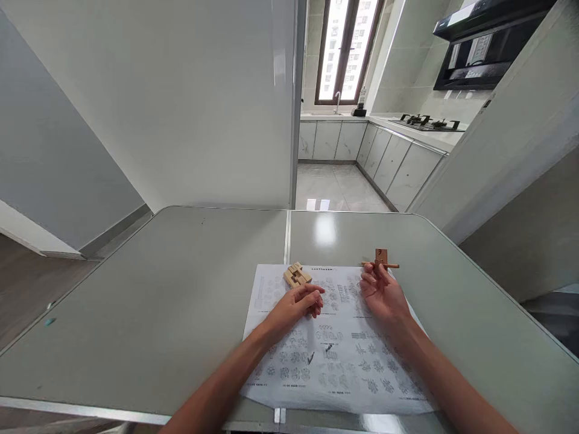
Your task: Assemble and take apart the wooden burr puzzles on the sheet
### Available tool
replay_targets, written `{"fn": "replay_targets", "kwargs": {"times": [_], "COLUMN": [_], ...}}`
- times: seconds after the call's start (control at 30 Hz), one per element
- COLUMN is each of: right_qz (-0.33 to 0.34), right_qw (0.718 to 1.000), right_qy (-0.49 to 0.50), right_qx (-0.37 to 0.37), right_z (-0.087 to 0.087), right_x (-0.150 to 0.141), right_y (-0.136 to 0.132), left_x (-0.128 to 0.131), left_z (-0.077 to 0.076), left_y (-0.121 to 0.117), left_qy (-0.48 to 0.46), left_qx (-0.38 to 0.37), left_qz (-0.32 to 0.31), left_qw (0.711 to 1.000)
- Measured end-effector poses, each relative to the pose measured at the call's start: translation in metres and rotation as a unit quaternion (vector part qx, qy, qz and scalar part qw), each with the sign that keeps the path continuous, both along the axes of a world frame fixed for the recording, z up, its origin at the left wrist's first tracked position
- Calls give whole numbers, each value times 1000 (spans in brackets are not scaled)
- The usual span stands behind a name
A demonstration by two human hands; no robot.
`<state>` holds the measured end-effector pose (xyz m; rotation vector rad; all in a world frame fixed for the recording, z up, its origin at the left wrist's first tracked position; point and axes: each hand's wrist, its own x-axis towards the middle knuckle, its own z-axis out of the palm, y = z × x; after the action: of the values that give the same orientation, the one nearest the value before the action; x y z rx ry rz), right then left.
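Note:
A small reddish-brown wooden puzzle piece [381, 255] with a dark mark on its face is pinched between the fingertips of my right hand [382, 295]. A thin lighter wooden stick [391, 266] runs crosswise at the piece; whether it passes through is too small to tell. My left hand [304, 299] rests over the printed sheet, its fingers loosely bent and apart, with nothing seen in them. Just beyond its knuckles sits a pale wooden block puzzle [297, 275] of interlocked bars. Beneath both hands lies a large white sheet [335, 395] printed with line diagrams.
The grey-green folding table [194, 301] has a metal edge and a centre seam. A small teal bit [49, 322] lies near its left edge. A white wall panel [217, 108] stands behind. Through the opening are kitchen cabinets [328, 140] and a gas hob [427, 123].

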<state>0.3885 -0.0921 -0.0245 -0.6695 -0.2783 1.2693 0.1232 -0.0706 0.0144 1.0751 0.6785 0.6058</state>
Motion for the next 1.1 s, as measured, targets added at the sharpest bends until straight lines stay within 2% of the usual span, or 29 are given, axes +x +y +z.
{"fn": "replay_targets", "kwargs": {"times": [0.1,0.2,0.27,0.37,0.43,0.47,0.53,0.73,0.83,1.1], "right_qz": [9,45,78,121,140,147,156,177,196,245], "right_qw": [999,998,996,991,988,987,983,973,959,875], "right_qy": [31,24,5,-32,-55,-66,-89,-148,-204,-417], "right_qx": [-14,-28,-36,-37,-32,-31,-31,-30,-24,8], "right_z": [6,12,14,17,19,20,23,25,23,23], "right_x": [-7,-17,-23,-32,-35,-36,-38,-41,-44,-55], "right_y": [-2,-5,-7,-9,-11,-12,-13,-13,-14,-22], "left_x": [-1,0,1,1,-1,-3,-6,-12,-11,-10], "left_z": [7,8,4,-4,-9,-11,-14,-26,-32,-34], "left_y": [-4,-11,-14,-13,-10,-7,-1,20,29,34], "left_qy": [36,95,142,211,256,276,310,371,382,370], "left_qx": [59,207,347,521,571,580,580,546,526,467], "left_qz": [-7,8,38,115,168,187,207,206,198,168], "left_qw": [998,974,926,819,762,743,724,722,734,785]}}
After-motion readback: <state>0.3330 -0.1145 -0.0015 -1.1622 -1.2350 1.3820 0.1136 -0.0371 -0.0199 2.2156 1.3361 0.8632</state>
